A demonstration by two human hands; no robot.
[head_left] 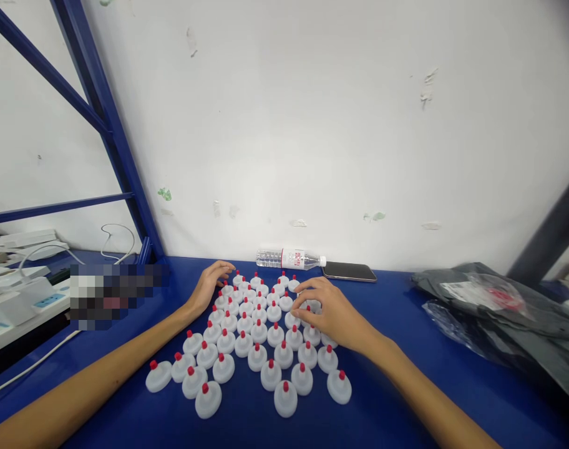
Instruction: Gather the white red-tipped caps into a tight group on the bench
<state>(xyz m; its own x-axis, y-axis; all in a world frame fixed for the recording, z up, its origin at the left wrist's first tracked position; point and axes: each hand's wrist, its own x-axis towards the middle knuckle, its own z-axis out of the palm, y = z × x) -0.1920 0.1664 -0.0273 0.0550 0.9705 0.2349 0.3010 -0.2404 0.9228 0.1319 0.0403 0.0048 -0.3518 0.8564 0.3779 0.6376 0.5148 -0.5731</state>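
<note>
Several white round caps with red pointed tips stand in close, uneven rows on the blue table, tips upward. My left hand rests along the far left edge of the group, its fingers stretched out beside the farthest caps and nothing seen in it. Over the right side of the group, my right hand has its thumb and fingers apart. A white cap shows in the gap behind them, partly covered by the hand, and I see no grip on it. Nearer to me, the caps stand more loosely, such as the front cap.
A clear water bottle lies on its side near the wall, beside a dark phone. Dark plastic bags lie at the right. White power strips and plugs crowd the left, near a blue metal frame.
</note>
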